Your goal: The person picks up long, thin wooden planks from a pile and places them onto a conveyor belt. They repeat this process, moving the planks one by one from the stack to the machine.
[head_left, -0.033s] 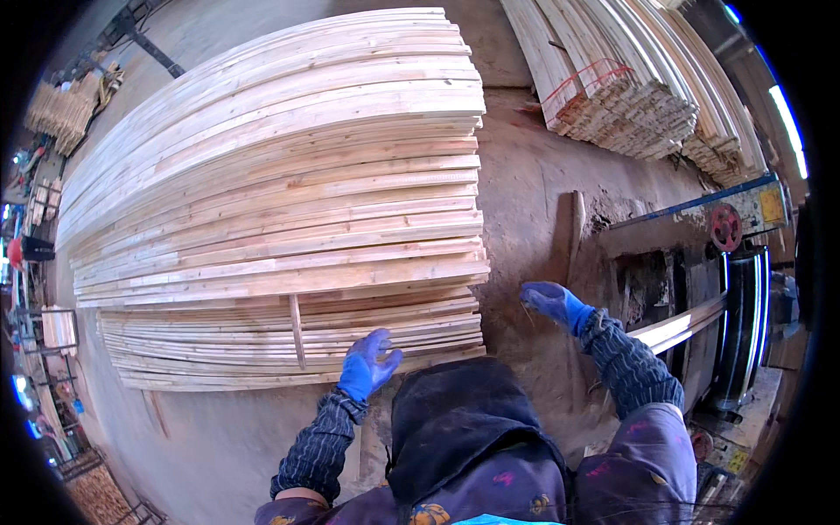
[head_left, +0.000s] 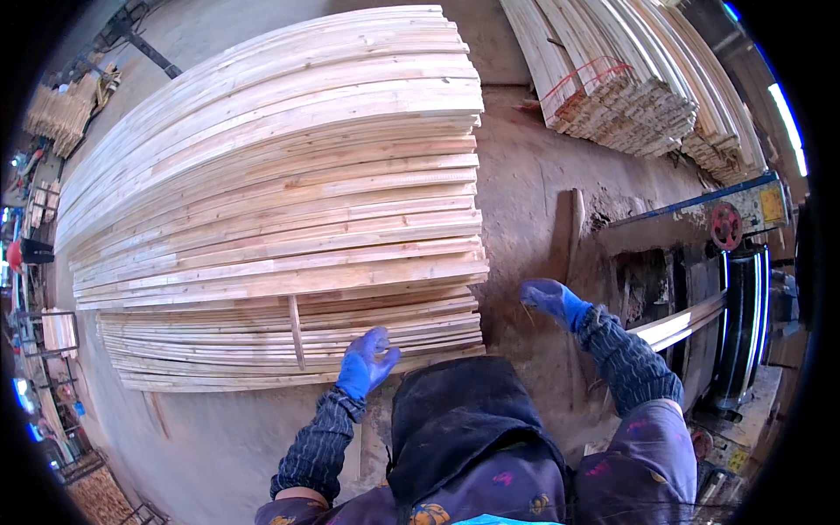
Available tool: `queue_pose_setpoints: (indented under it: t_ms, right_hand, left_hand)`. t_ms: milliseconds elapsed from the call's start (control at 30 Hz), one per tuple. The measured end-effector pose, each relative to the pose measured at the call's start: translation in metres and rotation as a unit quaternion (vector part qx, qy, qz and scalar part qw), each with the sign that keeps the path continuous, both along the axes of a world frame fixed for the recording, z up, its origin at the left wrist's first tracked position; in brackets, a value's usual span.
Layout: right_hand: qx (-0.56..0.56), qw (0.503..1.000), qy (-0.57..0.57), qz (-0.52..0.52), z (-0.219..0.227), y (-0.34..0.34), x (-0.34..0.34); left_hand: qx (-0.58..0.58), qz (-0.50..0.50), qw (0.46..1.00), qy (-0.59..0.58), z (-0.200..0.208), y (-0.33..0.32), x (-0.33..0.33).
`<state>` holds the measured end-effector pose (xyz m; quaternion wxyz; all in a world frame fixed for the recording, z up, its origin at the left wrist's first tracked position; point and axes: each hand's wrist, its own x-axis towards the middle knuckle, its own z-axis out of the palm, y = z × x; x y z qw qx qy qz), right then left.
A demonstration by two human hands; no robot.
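Observation:
My left hand (head_left: 367,363), in a blue glove, is raised by the near edge of a large stack of long pale boards (head_left: 289,188). Its thumb and fingers are apart, with nothing between them. Past the right ends of the boards, my right hand (head_left: 554,300), also gloved in blue, hangs over the floor. Its fingers stretch out to the left and no object shows in them. Behind my right forearm, pale wooden strips (head_left: 678,324) jut from a machine with a dark, shiny upright part (head_left: 742,328).
A thin upright stick (head_left: 297,331) leans against the stack's lower front. Bundled boards (head_left: 626,96) with a red strap lie at the far right. A machine beam (head_left: 691,214) carries a red handwheel (head_left: 725,227). A loose piece of wood (head_left: 576,229) is on the floor. Someone in red (head_left: 15,255) is far left.

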<state>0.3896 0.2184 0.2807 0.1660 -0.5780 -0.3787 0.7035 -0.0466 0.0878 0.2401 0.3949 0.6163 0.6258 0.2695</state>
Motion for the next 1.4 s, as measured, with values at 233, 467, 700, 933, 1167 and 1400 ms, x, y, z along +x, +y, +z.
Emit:
queue_pose_setpoints:
  t_ms: [233,467,700,933,1167,1400]
  right_hand:
    - [0.053,0.994,-0.076,0.051,-0.134,0.079,-0.002]
    - [-0.036,0.994,-0.085,0.051,-0.316,0.107,-0.039]
    - [-0.055,0.996,-0.071,-0.029,-0.348,0.095,-0.034]
    - [-0.022,0.9,-0.254,0.354,-0.297,0.085,-0.022]
    - [0.134,0.887,0.06,0.438,-0.257,0.082,-0.215]
    - [0.54,0.663,-0.205,0.476,-0.225,0.079,-0.348]
  left_hand:
    - [-0.174,0.253,0.902,-0.302,-0.114,0.041,0.019]
    - [-0.243,0.535,0.73,-0.349,-0.23,0.082,-0.033]
    - [-0.112,0.646,0.569,-0.497,-0.29,0.119,-0.07]
    - [-0.113,0.676,0.52,-0.511,-0.316,0.064,-0.075]
    - [-0.229,0.52,0.547,-0.615,-0.23,0.007,0.02]
    - [-0.161,0.577,0.552,-0.58,-0.248,0.031,0.016]
